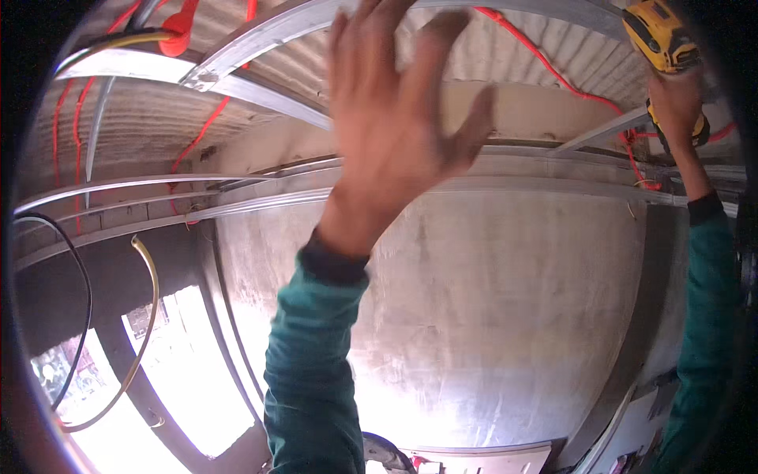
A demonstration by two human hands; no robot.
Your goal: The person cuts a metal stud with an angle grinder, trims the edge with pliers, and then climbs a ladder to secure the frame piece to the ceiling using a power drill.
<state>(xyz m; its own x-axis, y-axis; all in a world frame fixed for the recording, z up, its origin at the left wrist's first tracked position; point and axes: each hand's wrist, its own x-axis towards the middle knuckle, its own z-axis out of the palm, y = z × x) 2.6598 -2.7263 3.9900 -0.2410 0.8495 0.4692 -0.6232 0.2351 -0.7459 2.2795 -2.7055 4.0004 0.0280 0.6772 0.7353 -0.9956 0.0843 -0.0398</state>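
My left hand [391, 118] is raised with its fingers spread and nothing visible in it. Its fingertips overlap a metal ceiling channel [272, 38] in the picture; whether they touch it I cannot tell. At the upper right, my right hand [677, 107] is wrapped round the grip of a yellow and black cordless drill [663, 35]. The drill is held up close to the ceiling framing, and its front end is cut off by the dark rim of the view. Both arms wear green sleeves with dark cuffs.
Metal rails [260, 204] cross in front of the grey wall [505, 300]. Red conduit [545, 59] runs under the corrugated ceiling [466, 55]. Loose cables, one black [83, 284] and one yellowish [150, 316], hang at the left by bright windows [185, 363]. A pale board [489, 460] lies low down.
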